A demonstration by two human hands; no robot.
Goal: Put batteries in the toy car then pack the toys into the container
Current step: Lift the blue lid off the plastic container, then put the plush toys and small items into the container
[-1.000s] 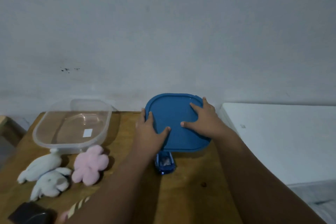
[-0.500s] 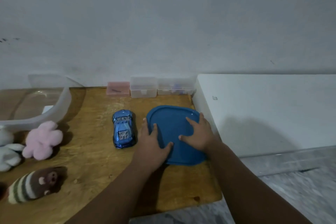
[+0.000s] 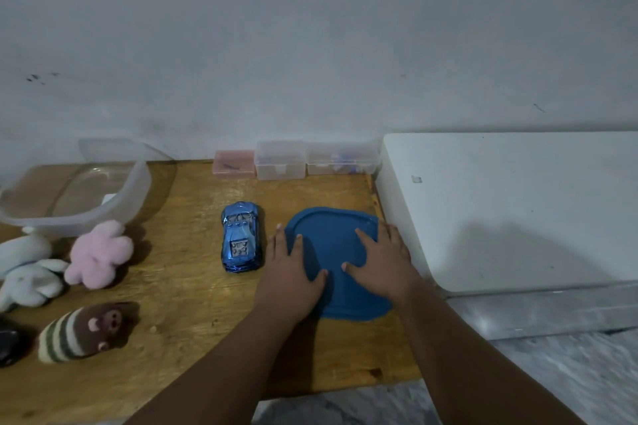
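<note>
Toy car point(image 3: 240, 241) sits wheels-down on the wooden table point(image 3: 186, 286), roughly table centre, just beside the blue lid point(image 3: 336, 252) at the lid's 9 o'clock. Long axis runs 12–6; which end is the nose I can't tell for sure.

Left hand point(image 3: 293, 272): fingers spread, palm flat, half on the lid's left edge, close to the car at its 3 o'clock, not touching. Right hand point(image 3: 383, 264): spread flat on the lid's right side. Neither holds anything.

Risks, my read:
- Car on its wheels: a left-hand nudge could roll it along 12–6, towards the near edge.
- No batteries visible; maybe in the small boxes point(image 3: 281, 160) at 12, contents unclear.
- Clear container point(image 3: 138, 190) at 9–10, plush toys point(image 3: 98, 254) beside it.
</note>
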